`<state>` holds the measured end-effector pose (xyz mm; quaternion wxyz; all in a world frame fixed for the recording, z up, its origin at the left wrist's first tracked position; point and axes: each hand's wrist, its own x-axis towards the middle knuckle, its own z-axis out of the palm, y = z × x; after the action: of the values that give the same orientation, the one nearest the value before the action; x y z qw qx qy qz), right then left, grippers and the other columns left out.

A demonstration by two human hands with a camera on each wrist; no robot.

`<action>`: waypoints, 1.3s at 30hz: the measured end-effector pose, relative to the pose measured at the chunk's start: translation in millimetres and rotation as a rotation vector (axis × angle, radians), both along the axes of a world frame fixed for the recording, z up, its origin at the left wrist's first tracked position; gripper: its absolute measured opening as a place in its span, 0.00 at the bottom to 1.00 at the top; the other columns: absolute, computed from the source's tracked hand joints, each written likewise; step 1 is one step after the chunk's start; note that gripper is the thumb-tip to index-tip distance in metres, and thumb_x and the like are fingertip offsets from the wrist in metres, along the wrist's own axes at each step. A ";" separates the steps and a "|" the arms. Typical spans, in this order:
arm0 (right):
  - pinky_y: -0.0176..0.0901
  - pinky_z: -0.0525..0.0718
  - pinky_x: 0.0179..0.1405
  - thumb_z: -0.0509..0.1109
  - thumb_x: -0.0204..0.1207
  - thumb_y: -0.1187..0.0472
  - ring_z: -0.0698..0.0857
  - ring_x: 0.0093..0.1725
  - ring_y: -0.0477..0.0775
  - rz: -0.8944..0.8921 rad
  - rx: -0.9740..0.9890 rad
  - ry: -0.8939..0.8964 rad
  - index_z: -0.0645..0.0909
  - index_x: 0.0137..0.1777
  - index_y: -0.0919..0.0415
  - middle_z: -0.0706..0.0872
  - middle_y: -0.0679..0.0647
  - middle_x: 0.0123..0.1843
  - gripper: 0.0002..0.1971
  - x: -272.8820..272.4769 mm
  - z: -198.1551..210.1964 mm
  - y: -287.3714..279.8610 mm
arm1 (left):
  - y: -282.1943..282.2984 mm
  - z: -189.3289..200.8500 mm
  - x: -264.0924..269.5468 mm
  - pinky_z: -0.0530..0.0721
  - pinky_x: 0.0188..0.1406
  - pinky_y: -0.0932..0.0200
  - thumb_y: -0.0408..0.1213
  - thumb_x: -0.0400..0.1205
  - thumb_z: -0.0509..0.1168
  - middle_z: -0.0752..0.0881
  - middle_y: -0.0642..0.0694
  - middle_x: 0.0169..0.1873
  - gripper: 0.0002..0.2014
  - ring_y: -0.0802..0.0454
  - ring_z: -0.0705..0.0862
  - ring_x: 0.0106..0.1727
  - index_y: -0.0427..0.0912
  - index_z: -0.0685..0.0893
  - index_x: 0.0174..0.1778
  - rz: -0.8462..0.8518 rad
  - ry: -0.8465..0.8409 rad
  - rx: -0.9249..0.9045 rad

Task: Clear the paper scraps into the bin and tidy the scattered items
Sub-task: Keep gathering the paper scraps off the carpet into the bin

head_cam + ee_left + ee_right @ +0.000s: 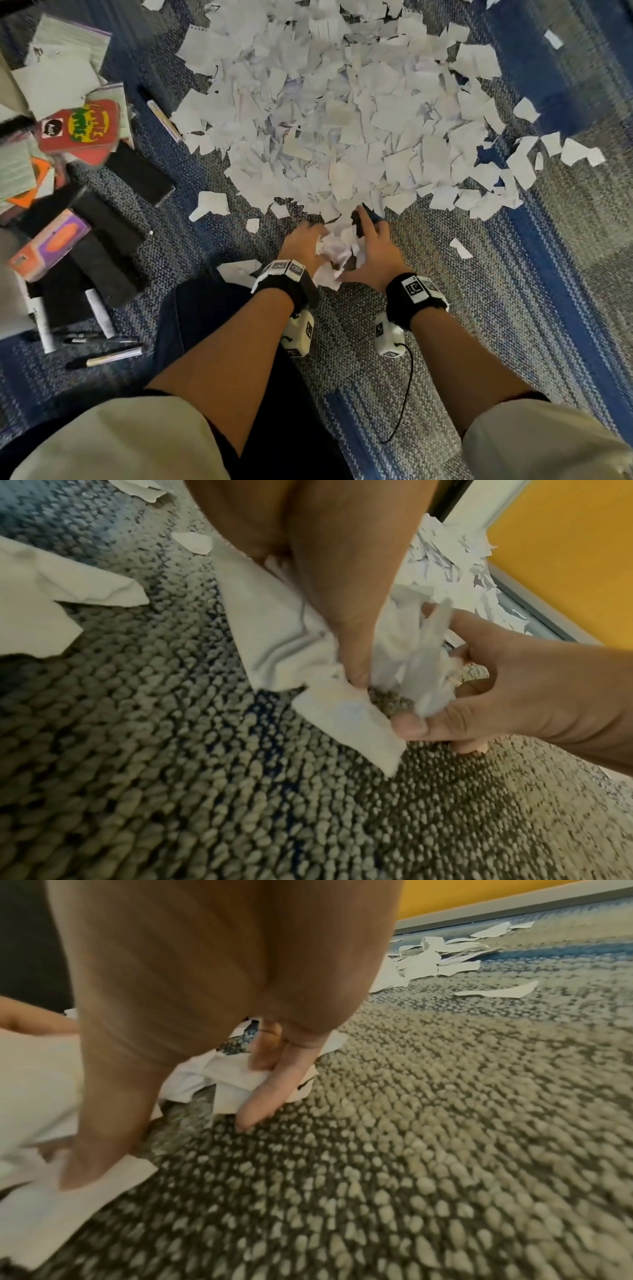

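both hands (pixel 337 251) cupping paper scraps (pixel 337 248) on carpet (pixel 445 325)

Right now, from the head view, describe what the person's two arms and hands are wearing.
Both forearms are bare, with cream sleeves rolled up near the elbows. The left hand and right hand wear no gloves. Each wrist carries a black band set with white square tags printed in black patterns, and a white cube-shaped camera block hangs under each wrist. A thin black cable trails from the right block across the carpet.
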<state>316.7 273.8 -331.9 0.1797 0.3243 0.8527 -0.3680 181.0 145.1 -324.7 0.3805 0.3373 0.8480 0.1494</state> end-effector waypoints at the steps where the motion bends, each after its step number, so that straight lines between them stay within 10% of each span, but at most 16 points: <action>1: 0.59 0.84 0.58 0.88 0.50 0.38 0.78 0.66 0.68 -0.016 -0.001 -0.002 0.36 0.85 0.40 0.61 0.58 0.73 0.73 -0.6 1.1 -0.4 | 0.1 -0.7 -0.9 0.78 0.54 0.52 0.39 0.77 0.73 0.82 0.40 0.61 0.20 0.39 0.82 0.61 0.45 0.81 0.66 0.010 -0.018 0.009; 8: 0.59 0.81 0.65 0.82 0.49 0.27 0.76 0.72 0.69 -0.016 0.042 -0.085 0.43 0.86 0.44 0.55 0.59 0.80 0.71 -10.2 4.8 -8.9 | -18.0 9.9 -20.2 0.81 0.56 0.47 0.39 0.84 0.65 0.87 0.35 0.56 0.13 0.36 0.84 0.59 0.36 0.85 0.59 0.451 -0.026 0.022; 11: 0.59 0.86 0.54 0.76 0.50 0.21 0.79 0.62 0.67 0.097 0.170 -0.041 0.51 0.85 0.45 0.61 0.61 0.73 0.65 -26.4 3.3 -22.0 | -27.0 19.6 -44.7 0.78 0.62 0.46 0.44 0.87 0.60 0.83 0.34 0.65 0.20 0.35 0.80 0.65 0.33 0.80 0.68 0.567 -0.023 -0.011; 14: 0.57 0.88 0.44 0.79 0.56 0.28 0.80 0.55 0.66 0.143 0.190 0.021 0.59 0.78 0.40 0.66 0.58 0.65 0.52 -45.2 0.0 -37.6 | -35.3 35.5 -66.4 0.76 0.58 0.45 0.44 0.90 0.54 0.81 0.28 0.64 0.22 0.32 0.79 0.65 0.28 0.78 0.67 0.640 0.003 0.003; 23: 0.54 0.83 0.55 0.70 0.81 0.57 0.83 0.53 0.66 0.016 0.076 0.019 0.81 0.59 0.65 0.77 0.64 0.63 0.13 -62.1 11.4 -33.0 | -65.6 75.2 -100.7 0.76 0.57 0.46 0.45 0.91 0.51 0.82 0.25 0.59 0.26 0.30 0.80 0.61 0.23 0.81 0.60 0.843 -0.052 0.138; 29: 0.35 0.85 0.32 0.71 0.78 0.73 0.84 0.45 0.52 -0.516 -0.609 0.144 0.76 0.42 0.61 0.82 0.60 0.51 0.09 -87.8 81.9 -20.2 | -81.8 105.6 -111.4 0.82 0.53 0.27 0.53 0.86 0.53 0.83 0.20 0.48 0.27 0.20 0.82 0.51 0.29 0.80 0.46 0.937 -0.150 0.376; 34: 0.34 0.83 0.33 0.69 0.77 0.74 0.78 0.44 0.52 -0.362 -0.666 0.301 0.73 0.35 0.57 0.76 0.57 0.43 0.15 -149.7 182.8 -32.6 | -118.5 179.7 -132.1 0.77 0.43 0.44 0.51 0.86 0.54 0.78 0.40 0.35 0.17 0.44 0.76 0.38 0.47 0.75 0.34 1.048 -0.036 0.568; 39: 0.33 0.78 0.30 0.68 0.78 0.74 0.77 0.38 0.45 -0.166 -0.762 0.487 0.71 0.33 0.54 0.76 0.48 0.34 0.18 -232.7 280.5 -108.6 | -208.4 251.8 -170.3 0.80 0.45 0.32 0.61 0.81 0.51 0.83 0.28 0.38 0.27 0.31 0.81 0.39 0.40 0.81 0.38 1.124 0.158 0.780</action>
<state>84.0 165.2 -51.4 0.0505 0.2066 0.6452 -0.7338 10.7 -63.3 -73.0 0.0330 -0.0314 0.8037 0.5933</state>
